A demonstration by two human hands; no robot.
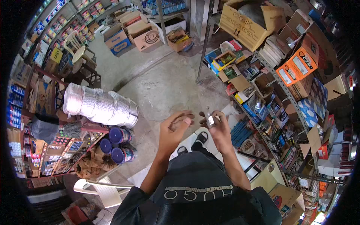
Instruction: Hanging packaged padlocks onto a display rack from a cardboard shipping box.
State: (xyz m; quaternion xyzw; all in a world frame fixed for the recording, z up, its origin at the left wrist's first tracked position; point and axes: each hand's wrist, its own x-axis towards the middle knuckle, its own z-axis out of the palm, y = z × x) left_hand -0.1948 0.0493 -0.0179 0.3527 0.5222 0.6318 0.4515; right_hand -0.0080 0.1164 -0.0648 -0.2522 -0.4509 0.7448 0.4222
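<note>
My right hand grips a small shiny metal object between thumb and fingers; a thin tip sticks up from its far end. Glare hides what kind of object it is. To its left, my left hand hovers at the same height, fingers half curled and apart from the thumb, with nothing visible in it. A gap separates the two hands. Both are above the concrete floor, in front of my body and just beyond my sandalled feet.
At left, a plastic-wrapped roll lies above several purple-lidded tubs and a white plastic chair. Shelving with a perforated metal edge and small open boxes lines the right. Open cartons stand on the far floor.
</note>
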